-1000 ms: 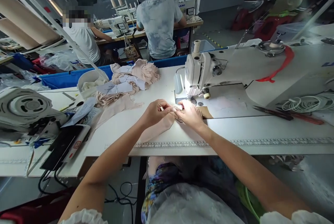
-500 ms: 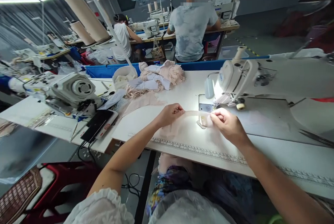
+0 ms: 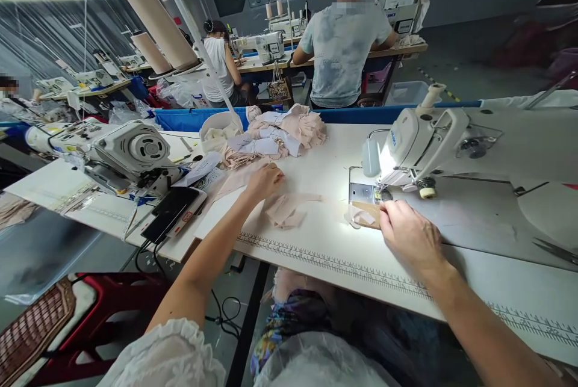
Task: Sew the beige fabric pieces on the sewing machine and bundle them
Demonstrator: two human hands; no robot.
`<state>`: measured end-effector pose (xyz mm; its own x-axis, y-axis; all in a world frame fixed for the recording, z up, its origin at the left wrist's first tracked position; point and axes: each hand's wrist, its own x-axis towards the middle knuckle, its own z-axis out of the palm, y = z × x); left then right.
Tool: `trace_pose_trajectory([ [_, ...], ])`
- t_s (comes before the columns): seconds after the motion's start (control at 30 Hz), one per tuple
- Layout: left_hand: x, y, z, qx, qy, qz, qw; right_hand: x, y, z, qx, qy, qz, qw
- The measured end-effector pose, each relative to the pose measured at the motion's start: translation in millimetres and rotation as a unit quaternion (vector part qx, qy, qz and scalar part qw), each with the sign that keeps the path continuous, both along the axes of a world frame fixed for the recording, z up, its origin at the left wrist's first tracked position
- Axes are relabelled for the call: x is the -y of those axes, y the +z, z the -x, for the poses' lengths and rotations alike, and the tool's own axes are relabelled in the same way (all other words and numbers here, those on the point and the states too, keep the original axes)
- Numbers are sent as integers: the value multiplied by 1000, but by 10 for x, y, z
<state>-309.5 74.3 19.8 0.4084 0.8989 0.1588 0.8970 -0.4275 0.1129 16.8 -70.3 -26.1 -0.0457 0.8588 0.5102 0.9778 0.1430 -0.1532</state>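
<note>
My right hand [image 3: 409, 233] is closed on the end of a flat brown piece [image 3: 371, 218], like card, just in front of the sewing machine's needle area [image 3: 382, 192]. A small pale scrap [image 3: 360, 216] lies across its left end. My left hand [image 3: 265, 182] is over the table at the edge of a flat pale pink fabric piece [image 3: 232, 181]. Its fingers are curled together, and what they hold, if anything, is hidden. Between the hands lies a crumpled pale pink fabric piece [image 3: 285, 212], its right end blurred.
Bundled pink fabric with paper slips [image 3: 282, 134] sits at the back beside a white bin [image 3: 220, 129]. A phone [image 3: 174, 212] and a second machine [image 3: 130, 155] are on the left. Scissors [image 3: 555, 251] lie far right. Ahead, two people [image 3: 347, 53] sit at machines.
My hands have moved apart. The pale pink fabric stretched between them now lies on the table. My left hand went left and away from me; my right hand now holds the brown piece.
</note>
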Motion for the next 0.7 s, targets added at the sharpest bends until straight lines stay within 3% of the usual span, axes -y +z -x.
trace_pose_trajectory([
  [0.17, 7, -109, -61, -17, 6, -39, 999, 29, 20, -124, -23, 1, 11, 1000],
  [0.33, 40, -134, -129, 35, 83, -62, 994, 165, 118, -136, -57, 19, 10, 998],
  [0.43, 28, 45, -85, 111, 170, -91, 975, 187, 162, -51, -71, 49, 35, 996],
  [0.53, 63, 383, 37, 200, 238, -162, 936, 92, 176, 39, -60, 50, 82, 994],
  [0.63, 218, 686, 103, 246, 196, -195, 929, -47, 169, 104, -32, 49, 121, 991],
  [0.7, 371, 743, 24, 257, 104, -129, 952, -106, 164, 123, 8, 55, 107, 993],
])
